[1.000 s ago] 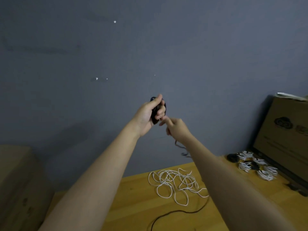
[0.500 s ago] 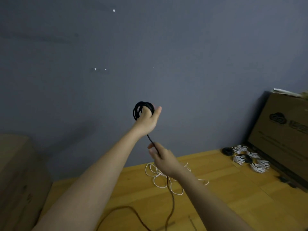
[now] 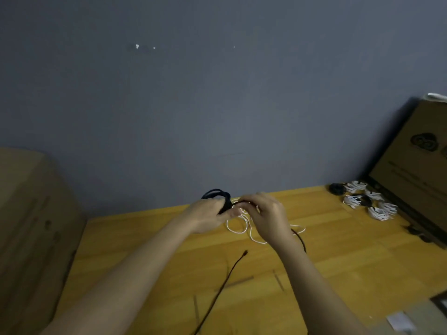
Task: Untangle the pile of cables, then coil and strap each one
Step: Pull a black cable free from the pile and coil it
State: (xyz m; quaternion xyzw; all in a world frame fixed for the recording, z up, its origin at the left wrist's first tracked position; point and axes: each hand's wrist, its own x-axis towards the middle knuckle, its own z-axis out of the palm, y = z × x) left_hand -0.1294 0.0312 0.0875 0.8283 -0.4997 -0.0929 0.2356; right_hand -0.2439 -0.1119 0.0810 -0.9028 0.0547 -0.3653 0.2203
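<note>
Wooden worktop (image 3: 338, 257), grey wall behind: left hand (image 3: 208, 217) is gripping the black cable coil (image 3: 217, 198); right hand (image 3: 268, 217) is pinching its strand, over the loose white cable (image 3: 238, 227).

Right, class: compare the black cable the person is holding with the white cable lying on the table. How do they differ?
The black cable is dark; the white cable is pale.

The black cable is lifted, its coil gripped by the left hand and a strand held by the right hand; the white cable rests on the table, untouched.

The black cable is partly coiled; the white cable sprawls in loose loops.

Both are thin and unstrapped.
</note>
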